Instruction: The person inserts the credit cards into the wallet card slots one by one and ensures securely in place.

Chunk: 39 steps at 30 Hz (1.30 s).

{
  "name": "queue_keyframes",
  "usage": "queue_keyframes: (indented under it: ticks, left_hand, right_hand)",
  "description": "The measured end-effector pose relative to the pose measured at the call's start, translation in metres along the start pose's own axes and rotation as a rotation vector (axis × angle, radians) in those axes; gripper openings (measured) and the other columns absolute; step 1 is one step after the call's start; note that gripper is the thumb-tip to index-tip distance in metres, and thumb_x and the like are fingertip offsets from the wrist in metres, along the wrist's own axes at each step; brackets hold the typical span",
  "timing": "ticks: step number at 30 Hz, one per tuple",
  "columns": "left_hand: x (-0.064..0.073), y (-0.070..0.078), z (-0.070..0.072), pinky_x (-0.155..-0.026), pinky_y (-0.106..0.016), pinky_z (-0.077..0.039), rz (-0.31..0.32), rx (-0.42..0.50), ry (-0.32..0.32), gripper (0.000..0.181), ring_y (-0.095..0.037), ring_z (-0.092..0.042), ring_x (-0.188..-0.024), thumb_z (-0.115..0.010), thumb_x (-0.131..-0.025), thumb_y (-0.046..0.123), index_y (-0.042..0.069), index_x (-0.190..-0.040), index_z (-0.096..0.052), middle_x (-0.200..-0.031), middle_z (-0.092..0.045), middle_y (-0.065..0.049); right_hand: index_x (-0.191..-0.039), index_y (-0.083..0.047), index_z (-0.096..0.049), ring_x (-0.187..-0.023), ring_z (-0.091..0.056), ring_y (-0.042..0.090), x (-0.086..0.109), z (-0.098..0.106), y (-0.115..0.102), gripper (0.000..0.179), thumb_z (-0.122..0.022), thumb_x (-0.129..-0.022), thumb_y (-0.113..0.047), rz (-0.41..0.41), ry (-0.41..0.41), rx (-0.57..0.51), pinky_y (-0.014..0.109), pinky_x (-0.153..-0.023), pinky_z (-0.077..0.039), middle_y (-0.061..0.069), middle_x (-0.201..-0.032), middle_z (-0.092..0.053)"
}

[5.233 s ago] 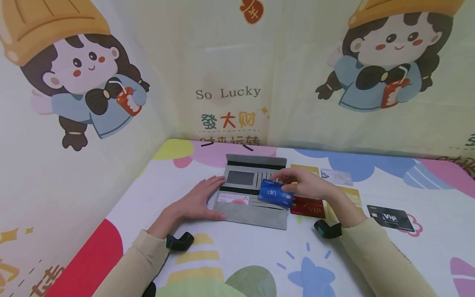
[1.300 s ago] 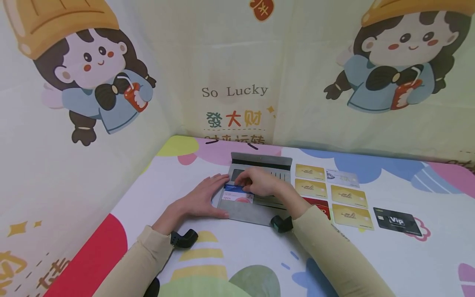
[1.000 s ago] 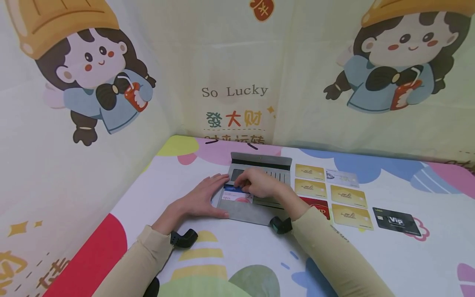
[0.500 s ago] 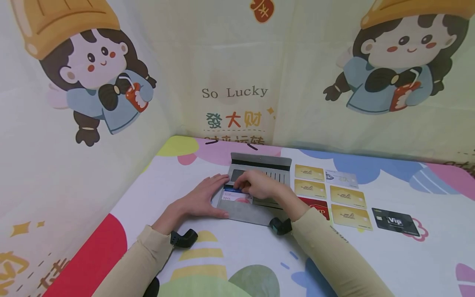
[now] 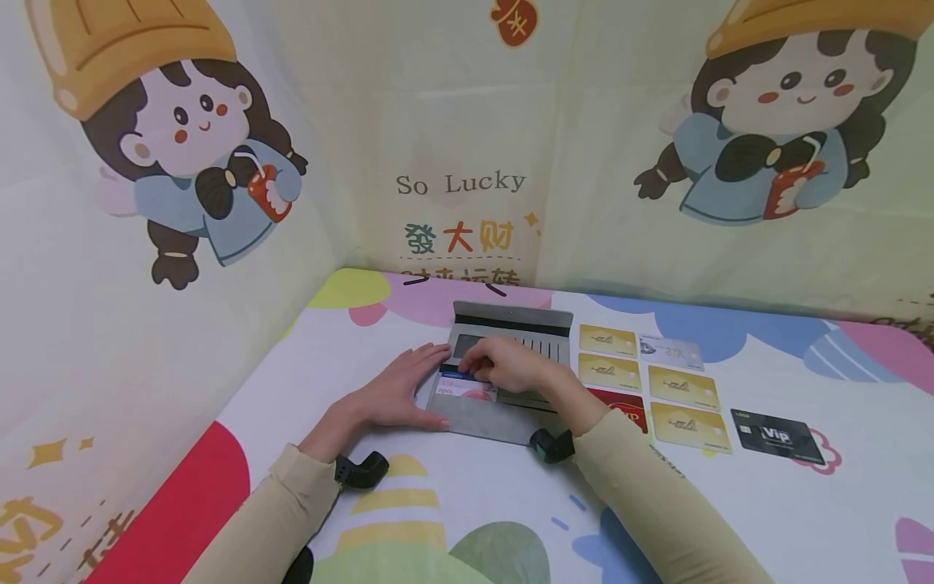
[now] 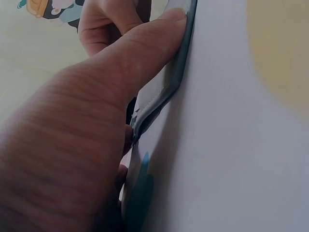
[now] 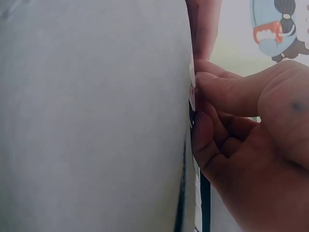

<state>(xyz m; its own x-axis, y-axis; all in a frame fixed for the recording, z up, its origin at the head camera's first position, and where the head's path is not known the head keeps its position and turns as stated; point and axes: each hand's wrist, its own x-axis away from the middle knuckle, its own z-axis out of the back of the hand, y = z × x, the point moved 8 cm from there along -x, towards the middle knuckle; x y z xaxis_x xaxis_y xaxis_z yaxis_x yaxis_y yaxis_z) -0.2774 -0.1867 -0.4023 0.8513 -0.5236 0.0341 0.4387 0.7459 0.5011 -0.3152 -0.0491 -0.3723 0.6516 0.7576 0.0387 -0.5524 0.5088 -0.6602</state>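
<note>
A grey wallet [image 5: 474,422] lies unfolded on the table, with a window pocket and card slots inside. My left hand [image 5: 394,393] rests on its left edge, fingers stretched, thumb [image 6: 164,29] lying on the near corner in the left wrist view. A white and pink card [image 5: 465,389] sits in the wallet's lower left part. Just behind it shows a thin strip of a blue card [image 5: 454,374], mostly hidden. My right hand [image 5: 511,362] reaches across the wallet and pinches the blue card's top edge. In the right wrist view its curled thumb and fingers [image 7: 205,133] are close against the wallet.
Right of the wallet lie several gold cards [image 5: 609,371], a silver card [image 5: 671,351] and a red VIP card [image 5: 620,408], partly behind the right forearm. Farther right is a black VIP card [image 5: 777,435]. A printed curtain [image 5: 598,243] stands behind the table.
The right hand has carried the blue card from above the wallet's right half to its left. The card has since sunk behind the white and pink one. The left hand has stayed on the wallet.
</note>
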Motion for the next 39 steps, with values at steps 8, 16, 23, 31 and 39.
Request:
queue_keyframes:
  ticks: [8,16,23,31,39]
  left_hand:
    - [0.001,0.0,0.0,-0.123,-0.05,-0.008,0.005,-0.004,0.003,0.109,-0.027,-0.011,-0.153,-0.079,-0.076,0.06,0.012,-0.16,-0.029,-0.166,-0.023,-0.005]
    - [-0.001,0.001,-0.001,-0.122,-0.054,-0.01,0.008,0.004,0.003,0.109,-0.028,-0.011,-0.153,-0.078,-0.076,0.061,0.014,-0.16,-0.029,-0.166,-0.022,-0.005]
    - [0.0,-0.001,-0.001,-0.121,-0.056,-0.012,0.012,0.0,0.01,0.11,-0.03,-0.012,-0.153,-0.078,-0.075,0.062,0.014,-0.16,-0.029,-0.166,-0.023,-0.006]
    - [-0.001,0.0,-0.003,-0.122,-0.053,-0.01,0.0,-0.02,0.01,0.109,-0.029,-0.011,-0.153,-0.078,-0.075,0.06,0.012,-0.159,-0.03,-0.165,-0.024,-0.006]
    - [0.0,0.001,-0.003,-0.122,-0.051,-0.008,-0.007,-0.013,0.015,0.108,-0.029,-0.012,-0.153,-0.079,-0.074,0.059,0.01,-0.159,-0.031,-0.165,-0.024,-0.007]
  right_hand:
    - [-0.123,-0.004,-0.07,-0.104,-0.06,0.018,0.002,0.007,0.005,0.026,-0.059,-0.1,-0.001,0.019,0.008,-0.127,0.039,-0.101,-0.05,0.004,-0.117,-0.068]
    - [-0.127,-0.005,-0.068,-0.108,-0.061,0.018,0.017,0.02,0.012,0.028,-0.062,-0.1,-0.006,0.036,0.028,-0.154,0.04,-0.102,-0.049,0.004,-0.12,-0.068]
    - [-0.126,-0.005,-0.069,-0.103,-0.061,0.018,0.033,0.029,0.019,0.027,-0.064,-0.1,-0.009,0.038,0.065,-0.134,0.037,-0.096,-0.052,0.003,-0.116,-0.069]
    - [-0.126,-0.002,-0.067,-0.098,-0.059,0.021,0.054,0.036,0.029,0.027,-0.063,-0.1,-0.008,0.043,0.068,-0.154,0.035,-0.091,-0.053,0.006,-0.11,-0.067]
    - [-0.128,-0.006,-0.066,-0.098,-0.059,0.021,0.083,0.045,0.042,0.03,-0.065,-0.099,-0.011,-0.007,0.096,-0.105,0.036,-0.091,-0.053,0.003,-0.108,-0.066]
